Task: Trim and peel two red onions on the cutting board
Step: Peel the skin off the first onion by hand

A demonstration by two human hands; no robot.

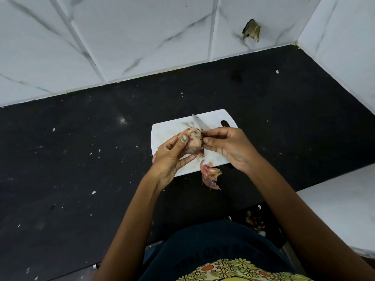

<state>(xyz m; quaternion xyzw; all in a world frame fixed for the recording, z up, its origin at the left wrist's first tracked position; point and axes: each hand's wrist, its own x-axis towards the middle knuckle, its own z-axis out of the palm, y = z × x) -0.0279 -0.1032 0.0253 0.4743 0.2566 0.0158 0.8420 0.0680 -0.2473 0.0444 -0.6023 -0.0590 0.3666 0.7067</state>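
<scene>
My left hand [171, 157] holds a red onion [193, 141] just above the white cutting board [168, 128]. The onion looks pale and dirty, with dark specks near its top. My right hand [227, 147] grips a knife [199, 123], whose blade points up and left past the onion; its fingertips touch the onion's right side. Loose pink onion skins [211, 175] lie at the board's near edge, partly on the counter. A second onion is not visible.
The board sits on a black counter [81, 159] dotted with small white scraps. White marble-look tiles [142, 37] form the back wall and a right side wall, with a broken hole [252, 32] in one tile.
</scene>
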